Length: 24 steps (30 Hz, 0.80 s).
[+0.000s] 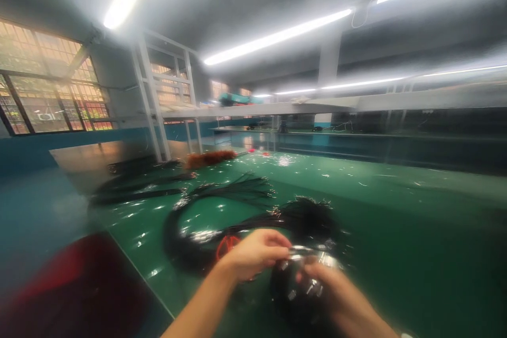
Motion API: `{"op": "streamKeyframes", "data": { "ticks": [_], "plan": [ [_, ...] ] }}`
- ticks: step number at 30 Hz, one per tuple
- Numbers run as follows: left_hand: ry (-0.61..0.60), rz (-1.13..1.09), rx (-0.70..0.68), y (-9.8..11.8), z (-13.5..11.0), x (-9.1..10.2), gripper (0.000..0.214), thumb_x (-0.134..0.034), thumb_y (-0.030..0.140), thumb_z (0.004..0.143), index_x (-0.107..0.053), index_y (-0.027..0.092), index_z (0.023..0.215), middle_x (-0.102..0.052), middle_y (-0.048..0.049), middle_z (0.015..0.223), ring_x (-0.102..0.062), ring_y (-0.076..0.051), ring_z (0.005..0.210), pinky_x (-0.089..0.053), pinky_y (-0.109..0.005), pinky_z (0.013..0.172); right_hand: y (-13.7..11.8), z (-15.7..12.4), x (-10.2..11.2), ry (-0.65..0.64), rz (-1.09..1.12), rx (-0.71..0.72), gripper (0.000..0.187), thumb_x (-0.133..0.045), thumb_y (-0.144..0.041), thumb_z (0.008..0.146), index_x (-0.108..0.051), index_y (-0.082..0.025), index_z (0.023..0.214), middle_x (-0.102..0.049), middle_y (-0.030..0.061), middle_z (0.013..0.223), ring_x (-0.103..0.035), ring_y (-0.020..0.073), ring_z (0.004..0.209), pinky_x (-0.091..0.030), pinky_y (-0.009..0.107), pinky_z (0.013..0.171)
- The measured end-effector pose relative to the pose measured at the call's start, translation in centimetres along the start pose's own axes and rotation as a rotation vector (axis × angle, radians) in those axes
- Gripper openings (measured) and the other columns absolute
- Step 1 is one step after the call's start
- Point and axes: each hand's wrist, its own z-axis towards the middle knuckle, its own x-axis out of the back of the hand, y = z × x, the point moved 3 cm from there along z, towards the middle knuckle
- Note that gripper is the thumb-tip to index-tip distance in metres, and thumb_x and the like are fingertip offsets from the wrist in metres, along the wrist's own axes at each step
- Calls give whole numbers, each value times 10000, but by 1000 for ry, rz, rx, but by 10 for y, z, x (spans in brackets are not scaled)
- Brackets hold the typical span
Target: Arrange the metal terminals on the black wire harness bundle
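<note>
My left hand (261, 251) reaches in from the bottom, its fingers closed and pressed together at the left rim of a round, shiny, partly see-through thing (312, 257). On the other side of it is my right hand (327, 277), smeared by motion, with fingers bent against it. Dark, glossy material (287, 296) hangs below the shiny rim; its kind is too blurred to tell. Just beyond, a thick bundle of black wires (174, 232) curves over the green tabletop (396, 232). A red tie (227, 246) shows beside my left wrist. Frayed wire ends (309, 214) lie beyond my hands.
More black bundles (138, 190) lie at the table's left, near a reddish-brown bundle (209, 158). A white frame (152, 95) and a long raised shelf (269, 110) stand behind. A dark red shape (67, 274) is at lower left.
</note>
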Motion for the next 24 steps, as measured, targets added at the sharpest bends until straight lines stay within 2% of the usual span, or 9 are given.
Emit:
{"op": "streamKeyframes", "data": {
  "ticks": [7, 11, 15, 18, 20, 24],
  "plan": [
    [7, -50, -35, 2, -1, -4, 193, -659, 253, 660, -598, 140, 804, -586, -7, 638, -512, -97, 566, -381, -252, 587, 5, 0, -3, 15, 95, -22, 335, -718, -397, 569, -690, -139, 781, -685, 80, 725, -584, 210, 667, -421, 340, 658],
    [13, -59, -45, 2, -1, -6, 174, -645, 228, 663, -586, 125, 791, -598, -24, 652, -531, -104, 566, -396, -266, 592, 7, 1, -5, 13, 153, -28, 324, -722, -398, 592, -691, -148, 797, -671, 60, 690, -575, 192, 666, -415, 310, 647],
    [41, -41, -68, -1, 0, -4, 152, -623, 202, 674, -590, 119, 796, -616, -34, 669, -547, -109, 588, -406, -264, 601, 16, 7, 0, -23, 197, -41, 288, -668, -376, 646, -686, -141, 810, -639, 46, 646, -550, 183, 637, -413, 331, 698],
    [72, -11, -94, -3, 3, -2, 132, -616, 193, 675, -594, 122, 784, -615, -24, 635, -553, -116, 577, -401, -252, 571, 22, 15, 6, -99, 193, -2, 225, -633, -348, 646, -678, -150, 744, -585, 21, 583, -493, 164, 578, -404, 340, 704],
    [90, 7, -104, -3, 3, -1, 111, -616, 180, 669, -594, 125, 763, -612, -15, 611, -555, -114, 559, -392, -239, 547, 23, 19, 10, -140, 163, 25, 180, -629, -342, 636, -651, -163, 644, -551, 7, 556, -448, 144, 548, -391, 310, 645],
    [107, 11, -106, -2, 1, -1, 91, -601, 165, 676, -587, 131, 760, -618, -10, 604, -555, -101, 539, -372, -214, 522, 20, 19, 9, -147, 103, 58, 173, -646, -330, 600, -611, -165, 564, -573, 21, 587, -447, 145, 567, -360, 281, 574]
  ]
}}
